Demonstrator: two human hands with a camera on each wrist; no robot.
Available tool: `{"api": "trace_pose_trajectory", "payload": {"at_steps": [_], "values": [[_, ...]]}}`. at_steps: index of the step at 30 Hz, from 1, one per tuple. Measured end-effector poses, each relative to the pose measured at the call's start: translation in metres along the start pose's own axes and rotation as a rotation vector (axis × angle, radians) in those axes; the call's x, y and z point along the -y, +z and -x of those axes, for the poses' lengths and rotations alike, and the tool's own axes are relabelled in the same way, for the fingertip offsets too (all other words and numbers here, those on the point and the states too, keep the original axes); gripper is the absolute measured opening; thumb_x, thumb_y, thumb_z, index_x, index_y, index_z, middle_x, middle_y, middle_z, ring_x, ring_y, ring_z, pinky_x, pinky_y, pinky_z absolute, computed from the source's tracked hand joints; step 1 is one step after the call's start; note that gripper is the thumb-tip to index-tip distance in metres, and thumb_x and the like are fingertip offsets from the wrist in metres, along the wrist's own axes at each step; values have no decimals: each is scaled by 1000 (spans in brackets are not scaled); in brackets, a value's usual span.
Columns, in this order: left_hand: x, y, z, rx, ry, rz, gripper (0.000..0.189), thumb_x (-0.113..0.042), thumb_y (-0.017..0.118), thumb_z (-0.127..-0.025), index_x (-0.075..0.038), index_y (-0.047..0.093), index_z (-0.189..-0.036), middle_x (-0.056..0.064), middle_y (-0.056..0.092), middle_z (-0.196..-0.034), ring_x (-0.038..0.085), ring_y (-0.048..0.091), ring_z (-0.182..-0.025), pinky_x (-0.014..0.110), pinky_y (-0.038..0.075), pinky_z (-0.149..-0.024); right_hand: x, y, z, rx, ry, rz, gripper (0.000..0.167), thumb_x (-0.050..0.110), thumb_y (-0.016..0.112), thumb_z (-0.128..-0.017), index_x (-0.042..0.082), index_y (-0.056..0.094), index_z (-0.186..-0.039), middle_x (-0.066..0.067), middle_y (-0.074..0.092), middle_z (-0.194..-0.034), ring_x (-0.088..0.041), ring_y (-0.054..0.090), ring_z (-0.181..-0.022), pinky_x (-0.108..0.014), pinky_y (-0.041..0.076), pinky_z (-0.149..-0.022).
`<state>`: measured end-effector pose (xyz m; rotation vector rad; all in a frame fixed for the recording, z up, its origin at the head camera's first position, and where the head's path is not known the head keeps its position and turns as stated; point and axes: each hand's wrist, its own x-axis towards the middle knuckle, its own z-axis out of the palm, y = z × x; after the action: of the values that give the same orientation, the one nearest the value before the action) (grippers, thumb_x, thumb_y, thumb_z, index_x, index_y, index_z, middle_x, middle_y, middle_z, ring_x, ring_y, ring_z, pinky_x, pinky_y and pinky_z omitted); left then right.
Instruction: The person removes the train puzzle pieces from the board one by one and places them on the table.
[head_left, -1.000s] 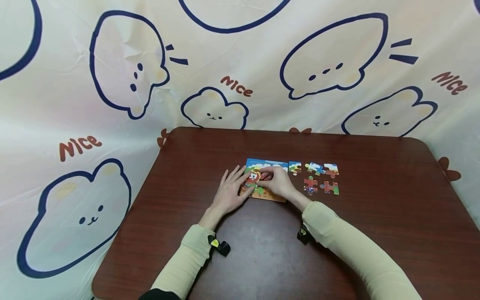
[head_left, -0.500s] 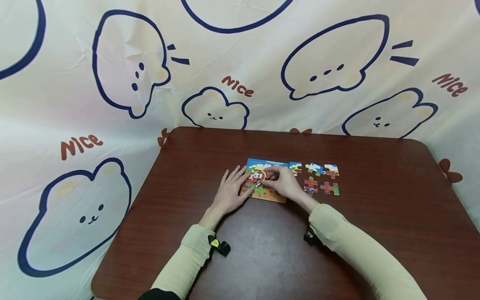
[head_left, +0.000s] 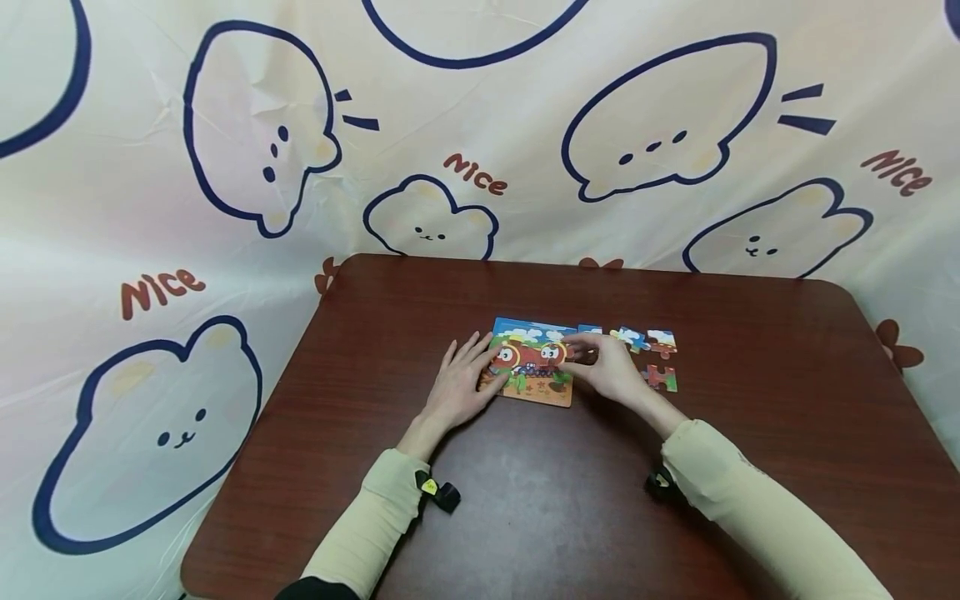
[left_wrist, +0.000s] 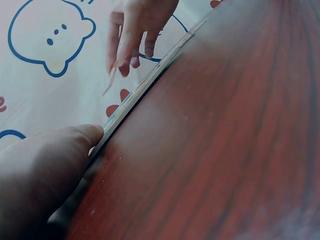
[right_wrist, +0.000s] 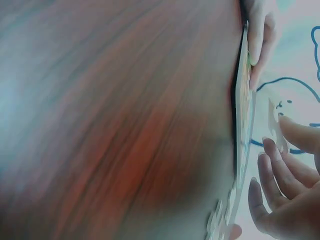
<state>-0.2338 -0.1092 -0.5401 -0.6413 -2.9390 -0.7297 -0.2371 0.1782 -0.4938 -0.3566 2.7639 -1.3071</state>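
Note:
A jigsaw puzzle board (head_left: 536,390) with a bright cartoon picture lies on the brown table. My left hand (head_left: 463,385) rests on its left side, fingers spread and fairly straight, hiding that edge. In the left wrist view, the left thumb (left_wrist: 75,145) touches the board's edge. My right hand (head_left: 611,367) pinches a jigsaw piece (head_left: 553,353) with a red creature and a round eye. The right wrist view shows this piece (right_wrist: 275,125) edge-on between thumb and fingertips, raised above the board.
Right of the board lie loose jigsaw pieces: one with sky and clouds (head_left: 628,338), one at the far right (head_left: 662,342) and a red-green one (head_left: 662,378). The right hand partly covers others. Behind the table (head_left: 510,500) hangs a patterned cloth (head_left: 525,208).
My right hand has moved right across the board with the jigsaw piece, uncovering more of the picture and covering some loose pieces. The left hand has stayed in place.

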Motion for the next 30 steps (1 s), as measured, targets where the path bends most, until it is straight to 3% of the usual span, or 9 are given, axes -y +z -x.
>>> {"api": "trace_pose_trajectory", "payload": {"at_steps": [5,11,19,30], "values": [[0,0,2,-12,-7,16,62,-45,66,-109,-18,56,-163,6,42,-178,29,31,-170,60,16,-141,-7,-13,11,-8,-18,32,43,14,84,-99,0,73,-137,-21,79,-121,-34,77,-106,-53,64,-94],[-2,-1,2,2,-7,23,62,-43,65,-109,-16,55,-164,6,40,-179,29,31,-170,60,15,-141,-18,-23,19,-28,-32,94,41,13,85,-97,1,75,-136,-22,76,-126,-33,75,-104,-51,63,-90],[-2,-1,2,3,-14,24,63,-43,65,-109,-16,53,-165,6,39,-179,29,30,-171,59,15,-141,-30,-29,24,-32,-64,159,39,11,87,-95,1,77,-132,-24,74,-133,-44,67,-125,-66,56,-108],[-2,-3,3,-32,-57,53,63,-39,65,-109,-11,53,-164,8,41,-178,30,32,-170,59,18,-141,-39,-27,24,-5,-115,209,41,11,87,-95,0,77,-133,-26,70,-140,-49,62,-136,-70,49,-115]]}}
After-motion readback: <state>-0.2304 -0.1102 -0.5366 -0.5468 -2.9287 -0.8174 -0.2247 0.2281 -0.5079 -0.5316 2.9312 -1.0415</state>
